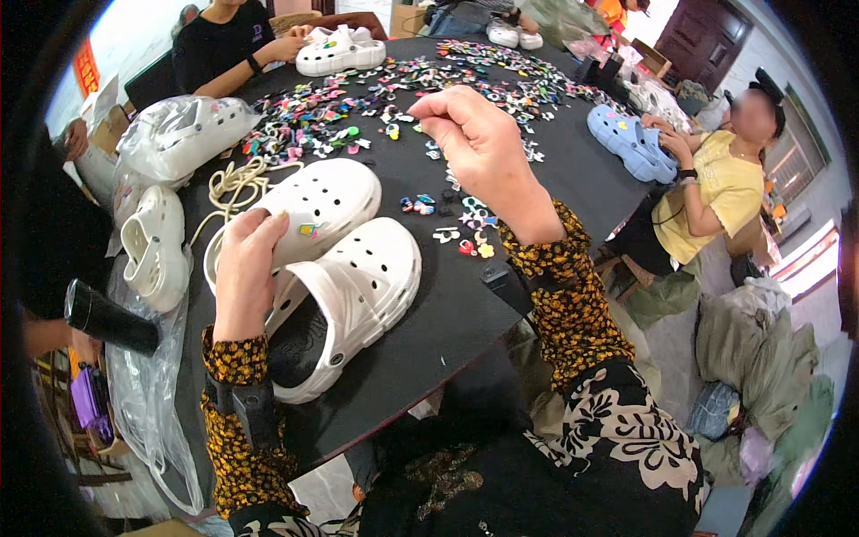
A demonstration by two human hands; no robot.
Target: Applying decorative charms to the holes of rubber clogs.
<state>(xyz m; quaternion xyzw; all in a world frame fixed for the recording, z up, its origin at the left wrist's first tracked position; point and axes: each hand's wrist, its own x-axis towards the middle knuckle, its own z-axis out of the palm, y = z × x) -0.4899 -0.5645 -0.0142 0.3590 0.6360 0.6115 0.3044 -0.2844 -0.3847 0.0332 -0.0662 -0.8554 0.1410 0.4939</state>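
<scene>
Fingers [435, 106] together; right hand [480, 148] aloft

The left hand [246, 264] grips a white clog [335, 197]; the right hand [483, 152] pinches.

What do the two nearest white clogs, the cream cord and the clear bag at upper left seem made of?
White clogs: likely moulded foam, satin finish; surfaces are smooth, with rounded holes.
Cream cord: matte, loosely looped textile, perhaps cotton; fibre unclear.
Clear bag: probably thin glossy plastic, see-through and wrinkled.

white clogs [369, 291] — black table [447, 327] — orange floral sleeves [582, 318]
</scene>
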